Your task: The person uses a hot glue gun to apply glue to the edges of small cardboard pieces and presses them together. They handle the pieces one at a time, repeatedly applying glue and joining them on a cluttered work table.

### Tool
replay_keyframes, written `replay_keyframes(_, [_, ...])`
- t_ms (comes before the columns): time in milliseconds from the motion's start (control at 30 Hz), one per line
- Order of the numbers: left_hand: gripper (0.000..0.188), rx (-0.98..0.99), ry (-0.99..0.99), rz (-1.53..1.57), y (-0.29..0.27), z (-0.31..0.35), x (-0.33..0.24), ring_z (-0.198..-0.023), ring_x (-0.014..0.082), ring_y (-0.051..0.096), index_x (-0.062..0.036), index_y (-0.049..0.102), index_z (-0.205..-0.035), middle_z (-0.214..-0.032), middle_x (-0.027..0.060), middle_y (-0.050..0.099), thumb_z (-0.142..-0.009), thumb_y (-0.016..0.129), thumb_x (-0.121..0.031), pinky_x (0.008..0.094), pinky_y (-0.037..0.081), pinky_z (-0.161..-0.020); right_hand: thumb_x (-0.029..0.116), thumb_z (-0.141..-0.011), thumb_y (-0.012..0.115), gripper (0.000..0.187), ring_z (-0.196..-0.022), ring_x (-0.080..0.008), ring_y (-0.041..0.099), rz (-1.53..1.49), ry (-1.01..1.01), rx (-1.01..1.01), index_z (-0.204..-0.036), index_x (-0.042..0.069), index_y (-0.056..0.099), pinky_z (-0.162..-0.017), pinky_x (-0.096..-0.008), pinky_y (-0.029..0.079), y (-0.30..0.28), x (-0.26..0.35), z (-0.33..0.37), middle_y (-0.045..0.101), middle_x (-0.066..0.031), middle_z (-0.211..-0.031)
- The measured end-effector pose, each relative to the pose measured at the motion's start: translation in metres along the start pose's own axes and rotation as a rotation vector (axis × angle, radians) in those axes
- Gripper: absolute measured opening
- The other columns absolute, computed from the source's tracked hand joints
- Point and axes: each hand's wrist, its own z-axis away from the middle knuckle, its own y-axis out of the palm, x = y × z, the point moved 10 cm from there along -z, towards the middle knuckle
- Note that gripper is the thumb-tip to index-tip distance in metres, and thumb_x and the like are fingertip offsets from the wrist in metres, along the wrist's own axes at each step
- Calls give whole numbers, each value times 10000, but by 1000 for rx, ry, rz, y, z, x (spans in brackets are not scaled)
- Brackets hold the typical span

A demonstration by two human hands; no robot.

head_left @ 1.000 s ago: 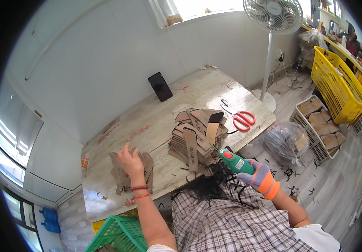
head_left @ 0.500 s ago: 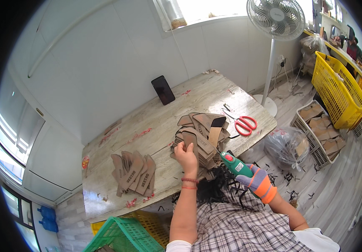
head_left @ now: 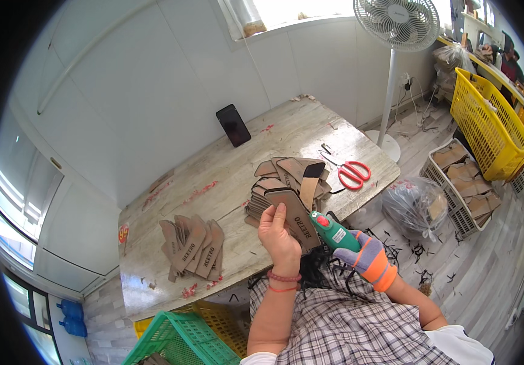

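Observation:
My left hand (head_left: 281,238) pinches a flat brown piece (head_left: 295,213) with dark edging and print, thumb on top. Behind it a pile of similar brown pieces (head_left: 268,169) lies on the table; one lighter piece with a black end (head_left: 312,184) rests on the pile. My right hand (head_left: 368,261), in a grey and orange glove, is wrapped round a green handheld power tool (head_left: 333,232) with a red button. The tool's front end is at the right edge of the held piece; its tip is too small to make out. Black strips (head_left: 316,271) lie on my lap.
Red-handled scissors (head_left: 353,175) lie right of the pile. More brown pieces (head_left: 194,249) are fanned at the table's left. A phone (head_left: 233,126) leans on the wall. Below stands a green basket (head_left: 180,334); a plastic bag (head_left: 417,207), crates (head_left: 468,213) and a fan (head_left: 389,91) stand right.
My left hand has drawn the brown piece off the pile toward me and turned its printed face up. The green tool has moved slightly up and left to the piece's edge.

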Motion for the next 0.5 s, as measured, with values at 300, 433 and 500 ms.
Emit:
replay_keyframes(300, [61,16,-154,-12,4,14,22,-703,70,580,-62,623,-883,-844,11,671,-862,680,-63,198,438,-620,219,-791,776,466,-674,-44,567,-144,33,12,-1137,-17,571,-571,-202,468,-5,8,3,635,-10,-832])
replay_keyframes(433, [53,60,-164,-57,8,19,22,-691,83,589,-54,619,-875,-829,24,671,-867,671,-62,210,461,-634,216,-797,771,464,-681,-38,566,-160,15,23,-1144,-12,563,-572,-197,467,-7,7,0,637,-9,-835])
replay_keyframes(500, [47,90,-150,-81,11,21,18,-682,85,592,-47,621,-880,-824,29,672,-868,667,-54,210,468,-631,214,-799,768,461,-681,-35,564,-183,21,36,-1146,-9,562,-572,-195,466,-7,8,0,637,-8,-836])
